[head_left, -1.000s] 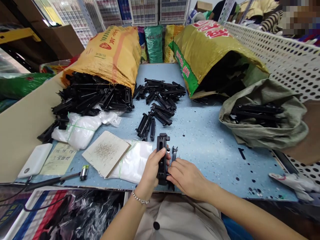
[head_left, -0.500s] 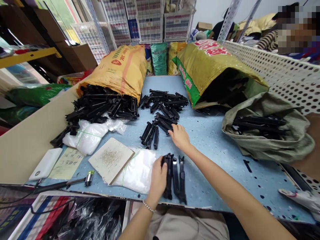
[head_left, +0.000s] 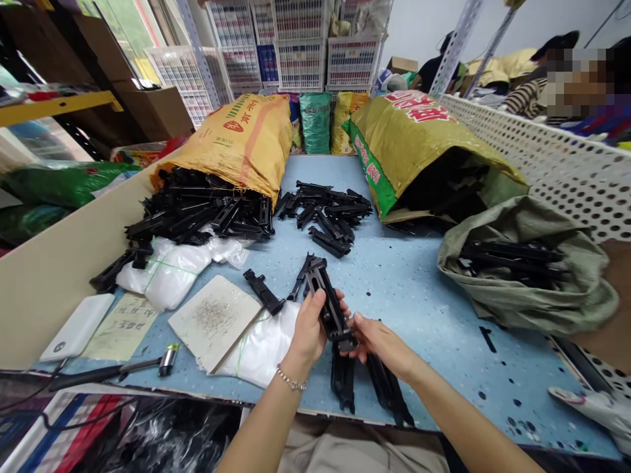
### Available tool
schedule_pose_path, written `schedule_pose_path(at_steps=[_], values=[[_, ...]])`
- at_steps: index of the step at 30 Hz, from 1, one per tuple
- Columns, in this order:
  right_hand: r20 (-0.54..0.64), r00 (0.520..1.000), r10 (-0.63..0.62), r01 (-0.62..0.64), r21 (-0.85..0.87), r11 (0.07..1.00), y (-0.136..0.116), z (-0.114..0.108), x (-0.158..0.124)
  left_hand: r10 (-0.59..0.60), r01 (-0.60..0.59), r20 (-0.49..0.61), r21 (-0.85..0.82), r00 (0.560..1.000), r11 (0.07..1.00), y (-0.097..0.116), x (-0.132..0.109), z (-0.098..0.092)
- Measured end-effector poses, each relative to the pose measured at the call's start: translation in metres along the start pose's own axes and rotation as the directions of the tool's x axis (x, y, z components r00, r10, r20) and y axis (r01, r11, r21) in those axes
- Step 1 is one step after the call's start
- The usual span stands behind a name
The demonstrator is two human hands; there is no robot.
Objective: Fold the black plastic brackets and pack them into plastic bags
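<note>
Above the front of the table my left hand (head_left: 311,323) is closed around long black slotted parts (head_left: 329,303), tilted, their exact kind unclear. My right hand (head_left: 379,340) grips their lower end with thumb and fingers. Beneath and beside my hands, more such black parts (head_left: 392,391) lie at the table's front edge. Two loose ones, one of them a black part (head_left: 263,291), rest just beyond the white plastic bag bundle (head_left: 263,341). Farther back is a loose pile of black parts (head_left: 328,210).
A yellow sack (head_left: 241,141) spills black parts at left; an olive-green sack (head_left: 419,144) and a grey-green cloth bag (head_left: 522,309) hold more at right. A square board (head_left: 217,322), a white box (head_left: 79,325) and a tool with a metal socket (head_left: 168,360) lie at front left.
My right hand has come back from the pile towards my left hand. My left hand has lifted black parts off the table, and both hands now hold them. Parts near the pile have shifted.
</note>
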State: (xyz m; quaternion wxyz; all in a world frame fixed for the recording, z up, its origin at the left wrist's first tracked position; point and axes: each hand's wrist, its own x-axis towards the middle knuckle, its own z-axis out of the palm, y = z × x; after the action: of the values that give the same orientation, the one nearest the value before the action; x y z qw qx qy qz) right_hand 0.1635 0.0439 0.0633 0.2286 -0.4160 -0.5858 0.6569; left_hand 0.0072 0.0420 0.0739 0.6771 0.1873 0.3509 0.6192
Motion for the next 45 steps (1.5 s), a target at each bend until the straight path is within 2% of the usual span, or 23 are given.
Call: schedule_pose_path(at_steps=[2,4,6,8,10,12,14,15,17,19,20,23,25,28,30,32,34,35,37,39,40,42,45], values=[[-0.203,0.958,-0.204,0.142,-0.282,0.949,-0.012,-0.009,-0.003,-0.043,0.038,0.053,0.093,0.998,0.995,-0.002,-0.013,0.006],[-0.280,0.828,-0.486,0.240,-0.606,0.758,-0.024,-0.021,0.002,-0.105,0.089,0.096,0.158,0.990,0.983,-0.007,-0.027,0.009],[-0.161,0.715,-0.680,0.307,-0.802,0.512,-0.031,-0.030,0.011,-0.183,0.163,0.121,0.163,0.976,0.973,-0.014,-0.037,0.012],[-0.053,0.662,-0.748,0.356,-0.855,0.376,-0.033,-0.033,0.021,-0.213,0.192,0.104,0.179,0.972,0.965,-0.021,-0.042,0.013],[-0.095,0.692,-0.716,0.340,-0.832,0.438,-0.031,-0.029,0.026,-0.174,0.158,0.047,0.235,0.984,0.959,-0.023,-0.042,0.012],[-0.162,0.775,-0.611,0.311,-0.743,0.592,-0.028,-0.021,0.022,-0.105,0.104,-0.015,0.287,0.994,0.952,-0.020,-0.039,0.008],[-0.076,0.832,-0.550,0.368,-0.667,0.648,-0.023,-0.010,0.011,-0.045,0.063,-0.066,0.298,0.997,0.952,-0.013,-0.037,0.004],[0.017,0.828,-0.561,0.428,-0.666,0.611,-0.020,-0.004,0.004,-0.023,0.047,-0.083,0.298,0.996,0.953,-0.010,-0.036,0.002],[0.194,0.766,-0.613,0.537,-0.717,0.444,-0.013,0.008,-0.011,-0.002,0.034,-0.102,0.306,0.995,0.952,-0.004,-0.036,0.000],[0.259,0.732,-0.630,0.548,-0.773,0.319,-0.004,0.019,-0.022,-0.005,0.044,-0.117,0.336,0.993,0.941,-0.001,-0.037,-0.002],[0.255,0.743,-0.618,0.530,-0.788,0.312,0.000,0.023,-0.025,0.000,0.046,-0.127,0.357,0.992,0.933,-0.002,-0.038,-0.004],[0.249,0.828,-0.503,0.477,-0.785,0.396,0.001,0.026,-0.024,0.088,0.000,-0.177,0.443,0.980,0.897,-0.006,-0.038,-0.021],[0.248,0.868,-0.430,0.440,-0.784,0.437,-0.006,0.022,-0.012,0.171,-0.036,-0.208,0.529,0.963,0.848,-0.010,-0.036,-0.038],[0.170,0.881,-0.441,0.371,-0.826,0.425,-0.022,0.015,0.026,0.203,-0.001,-0.227,0.663,0.952,0.748,-0.024,-0.035,-0.059],[0.186,0.874,-0.450,0.363,-0.865,0.346,-0.030,0.014,0.060,0.217,-0.001,-0.205,0.726,0.954,0.688,-0.038,-0.035,-0.063],[0.265,0.872,-0.412,0.392,-0.881,0.264,-0.033,0.014,0.094,0.273,-0.069,-0.132,0.782,0.953,0.619,-0.053,-0.037,-0.060],[0.313,0.868,-0.384,0.420,-0.877,0.233,-0.035,0.011,0.119,0.308,-0.135,-0.058,0.812,0.950,0.568,-0.061,-0.040,-0.057],[0.313,0.868,-0.387,0.421,-0.876,0.235,-0.035,0.008,0.126,0.300,-0.141,-0.053,0.795,0.953,0.590,-0.061,-0.040,-0.057],[0.281,0.871,-0.403,0.398,-0.884,0.244,-0.035,0.002,0.128,0.231,-0.093,-0.131,0.649,0.964,0.755,-0.052,-0.040,-0.058],[0.243,0.866,-0.437,0.391,-0.874,0.289,-0.034,0.000,0.112,0.074,-0.004,-0.195,0.337,0.978,0.942,-0.033,-0.037,-0.060],[0.235,0.856,-0.460,0.413,-0.847,0.335,-0.032,0.001,0.099,-0.015,0.045,-0.179,0.163,0.984,0.986,-0.022,-0.035,-0.060],[0.256,0.826,-0.502,0.496,-0.753,0.433,-0.028,0.008,0.065,-0.139,0.132,-0.109,-0.067,0.984,0.989,-0.002,-0.032,-0.056],[0.382,0.755,-0.533,0.637,-0.620,0.457,-0.023,0.016,0.020,-0.161,0.156,-0.145,-0.048,0.976,0.987,0.013,-0.033,-0.044]])
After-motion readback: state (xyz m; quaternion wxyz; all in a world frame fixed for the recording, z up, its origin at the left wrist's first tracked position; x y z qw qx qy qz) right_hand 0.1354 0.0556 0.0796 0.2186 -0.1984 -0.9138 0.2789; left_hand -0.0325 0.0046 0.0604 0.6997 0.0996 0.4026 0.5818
